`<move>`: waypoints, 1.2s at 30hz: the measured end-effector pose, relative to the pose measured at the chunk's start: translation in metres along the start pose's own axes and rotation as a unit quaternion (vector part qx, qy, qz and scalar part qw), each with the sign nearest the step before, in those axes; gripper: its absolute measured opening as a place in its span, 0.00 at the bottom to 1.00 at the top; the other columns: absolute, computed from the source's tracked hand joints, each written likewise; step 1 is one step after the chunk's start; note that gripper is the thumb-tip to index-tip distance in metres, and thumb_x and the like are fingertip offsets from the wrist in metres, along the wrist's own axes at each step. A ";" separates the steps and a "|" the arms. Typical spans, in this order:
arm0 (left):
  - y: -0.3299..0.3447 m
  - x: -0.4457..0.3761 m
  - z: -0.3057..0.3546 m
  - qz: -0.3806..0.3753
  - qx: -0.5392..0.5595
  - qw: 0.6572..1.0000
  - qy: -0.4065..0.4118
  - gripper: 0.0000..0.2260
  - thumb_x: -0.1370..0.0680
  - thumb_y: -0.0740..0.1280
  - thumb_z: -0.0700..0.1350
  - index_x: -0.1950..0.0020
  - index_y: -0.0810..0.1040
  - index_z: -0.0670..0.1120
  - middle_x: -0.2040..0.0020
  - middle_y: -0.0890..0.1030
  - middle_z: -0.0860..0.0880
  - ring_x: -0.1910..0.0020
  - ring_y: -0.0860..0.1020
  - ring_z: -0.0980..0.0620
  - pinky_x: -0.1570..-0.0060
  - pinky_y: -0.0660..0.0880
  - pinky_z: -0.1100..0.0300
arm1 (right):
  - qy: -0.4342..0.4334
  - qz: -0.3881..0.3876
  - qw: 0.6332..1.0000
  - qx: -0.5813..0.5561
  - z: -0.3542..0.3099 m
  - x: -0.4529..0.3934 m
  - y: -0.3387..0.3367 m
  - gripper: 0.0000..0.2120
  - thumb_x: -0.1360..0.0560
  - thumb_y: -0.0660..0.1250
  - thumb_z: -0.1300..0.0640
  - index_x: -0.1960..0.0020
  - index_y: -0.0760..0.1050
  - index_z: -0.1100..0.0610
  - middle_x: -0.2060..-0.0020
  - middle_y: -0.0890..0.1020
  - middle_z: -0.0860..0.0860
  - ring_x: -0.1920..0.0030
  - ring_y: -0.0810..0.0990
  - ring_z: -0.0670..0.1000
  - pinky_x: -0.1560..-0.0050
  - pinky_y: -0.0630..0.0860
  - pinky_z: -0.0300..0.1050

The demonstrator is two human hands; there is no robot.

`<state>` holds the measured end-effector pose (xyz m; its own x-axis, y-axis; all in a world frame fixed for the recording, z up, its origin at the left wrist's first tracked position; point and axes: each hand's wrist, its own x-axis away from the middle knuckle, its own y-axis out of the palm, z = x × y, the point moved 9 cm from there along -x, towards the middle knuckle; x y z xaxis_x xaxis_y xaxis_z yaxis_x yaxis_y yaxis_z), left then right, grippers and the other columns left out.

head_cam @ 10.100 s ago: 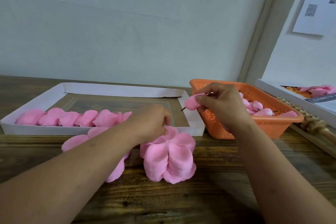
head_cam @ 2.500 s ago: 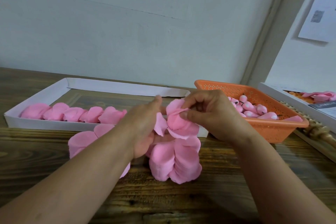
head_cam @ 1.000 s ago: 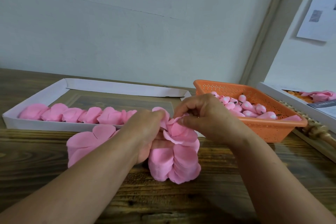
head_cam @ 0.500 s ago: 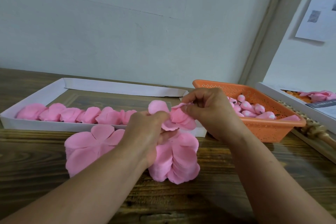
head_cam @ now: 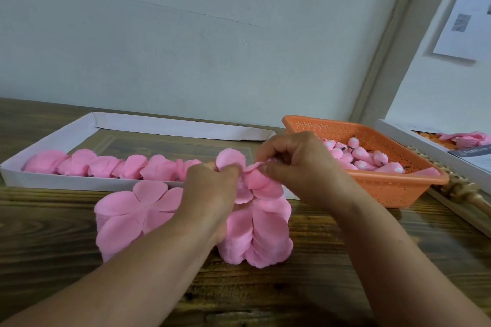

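Note:
A pink fabric flower (head_cam: pixel 256 180) is held between both hands above the table. My left hand (head_cam: pixel 210 191) grips its left petals, one petal standing up over the knuckles. My right hand (head_cam: pixel 300 167) pinches the flower's top edge with curled fingers. Below the hands lie two stacks of flat pink petal pieces, one on the right (head_cam: pixel 260 236) and one on the left (head_cam: pixel 130 218), on the wooden table (head_cam: pixel 318 287). What is inside the flower is hidden by my fingers.
A shallow white cardboard tray (head_cam: pixel 79 182) at the back left holds a row of finished pink flowers (head_cam: pixel 106 167). An orange perforated basket (head_cam: pixel 393 191) at the right holds several pink buds (head_cam: pixel 353 156). Another white box (head_cam: pixel 425 146) lies at the far right.
Ten seconds ago my right hand held a bud over the basket and the left touched the petal stack. Now both hands hold a petal piece around it, raised slightly in the last second.

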<state>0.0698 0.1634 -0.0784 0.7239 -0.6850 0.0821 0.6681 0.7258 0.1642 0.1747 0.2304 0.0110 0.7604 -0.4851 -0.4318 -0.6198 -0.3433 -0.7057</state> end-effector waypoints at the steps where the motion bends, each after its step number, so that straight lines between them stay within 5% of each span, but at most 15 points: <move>1: 0.001 0.001 0.002 -0.009 -0.020 1.000 0.008 0.07 0.22 0.66 0.43 0.60 0.78 0.46 0.73 0.82 0.52 0.73 0.82 0.54 0.62 0.82 0.50 | -0.001 -0.011 1.000 0.011 -0.001 0.001 0.001 0.09 0.31 0.69 0.67 0.63 0.80 0.54 0.71 0.78 0.53 0.70 0.70 0.44 0.68 0.67 0.40; 6: 0.017 0.016 0.017 -0.075 -0.174 0.978 0.091 0.16 0.19 0.60 0.51 0.61 0.81 0.46 0.68 0.84 0.50 0.65 0.83 0.55 0.57 0.81 0.52 | -0.010 -0.046 0.998 0.051 -0.005 0.002 0.008 0.13 0.30 0.68 0.68 0.64 0.76 0.50 0.66 0.75 0.44 0.67 0.71 0.40 0.64 0.66 0.34; 12: 0.029 0.024 0.026 -0.131 -0.211 0.961 0.124 0.20 0.18 0.54 0.53 0.55 0.82 0.46 0.58 0.84 0.46 0.53 0.81 0.49 0.46 0.77 0.45 | -0.019 -0.013 0.999 0.029 -0.005 0.001 0.006 0.13 0.31 0.68 0.71 0.65 0.77 0.53 0.55 0.75 0.43 0.63 0.73 0.33 0.60 0.67 0.29; 16: 0.026 0.015 0.017 -0.139 -0.124 0.981 0.049 0.20 0.18 0.54 0.53 0.54 0.81 0.44 0.59 0.85 0.44 0.55 0.83 0.47 0.52 0.81 0.50 | 0.012 0.024 0.999 -0.021 0.003 0.000 -0.002 0.09 0.32 0.68 0.71 0.63 0.80 0.58 0.64 0.81 0.52 0.64 0.77 0.47 0.62 0.74 0.42; 19: 0.025 0.009 0.007 -0.168 0.000 0.985 -0.044 0.14 0.18 0.58 0.46 0.50 0.80 0.39 0.57 0.85 0.40 0.60 0.84 0.46 0.61 0.82 0.56 | 0.027 0.031 0.996 -0.073 0.006 0.000 -0.008 0.08 0.31 0.68 0.71 0.62 0.79 0.59 0.63 0.81 0.65 0.66 0.77 0.59 0.52 0.74 0.57; 21: 0.026 0.007 0.005 -0.195 0.014 0.979 -0.058 0.09 0.20 0.63 0.41 0.48 0.81 0.37 0.56 0.84 0.39 0.62 0.84 0.47 0.62 0.82 0.57 | 0.034 0.032 0.995 -0.093 0.008 0.001 -0.009 0.09 0.30 0.68 0.72 0.61 0.78 0.59 0.63 0.80 0.68 0.68 0.74 0.58 0.51 0.72 0.62; 24: 0.028 0.005 -0.001 -0.211 0.024 0.975 -0.069 0.07 0.23 0.66 0.37 0.47 0.81 0.38 0.56 0.85 0.39 0.62 0.84 0.48 0.61 0.82 0.57 | 0.045 0.028 0.988 -0.147 0.014 0.000 -0.006 0.14 0.30 0.67 0.74 0.53 0.77 0.57 0.63 0.78 0.56 0.66 0.72 0.52 0.63 0.74 0.48; 27: 0.028 0.005 -0.005 -0.214 0.016 0.974 -0.077 0.06 0.25 0.68 0.36 0.50 0.82 0.38 0.56 0.85 0.39 0.60 0.84 0.46 0.60 0.82 0.56 | 0.058 0.013 0.989 -0.136 0.019 -0.001 -0.002 0.15 0.29 0.66 0.74 0.51 0.78 0.57 0.70 0.77 0.44 0.75 0.71 0.39 0.69 0.70 0.32; 29: 0.027 0.004 -0.007 -0.210 0.014 0.974 -0.082 0.05 0.25 0.68 0.37 0.52 0.82 0.38 0.57 0.85 0.39 0.60 0.84 0.46 0.62 0.82 0.57 | 0.060 -0.011 0.991 -0.117 0.019 0.000 0.001 0.11 0.30 0.66 0.73 0.57 0.80 0.59 0.73 0.80 0.46 0.73 0.74 0.40 0.68 0.72 0.33; 31: 0.025 0.002 -0.006 -0.203 0.012 0.976 -0.080 0.06 0.25 0.68 0.38 0.50 0.81 0.37 0.57 0.85 0.39 0.61 0.84 0.47 0.62 0.82 0.57 | 0.059 -0.051 0.983 -0.164 0.018 0.002 0.005 0.14 0.32 0.65 0.77 0.57 0.80 0.61 0.64 0.83 0.57 0.63 0.79 0.49 0.58 0.78 0.42; 33: 0.025 0.001 -0.005 -0.199 0.016 0.977 -0.081 0.08 0.24 0.68 0.38 0.49 0.81 0.35 0.56 0.84 0.38 0.63 0.84 0.48 0.61 0.82 0.56 | 0.064 -0.081 0.971 -0.215 0.020 0.004 0.007 0.17 0.33 0.63 0.80 0.55 0.80 0.62 0.60 0.83 0.58 0.58 0.80 0.51 0.53 0.78 0.42; 36: 0.026 0.003 -0.006 -0.200 0.017 0.975 -0.093 0.09 0.24 0.68 0.38 0.47 0.80 0.34 0.52 0.83 0.36 0.60 0.83 0.47 0.61 0.82 0.58 | 0.091 -0.087 0.945 -0.303 0.030 0.005 0.008 0.17 0.31 0.59 0.80 0.56 0.80 0.65 0.62 0.83 0.58 0.61 0.81 0.52 0.58 0.79 0.40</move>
<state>0.0903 0.1806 -0.0802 0.3609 -0.9147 0.1815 0.8823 0.3980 0.2512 0.1794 0.2491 -0.0133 0.8490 -0.4908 -0.1956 -0.5280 -0.8011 -0.2818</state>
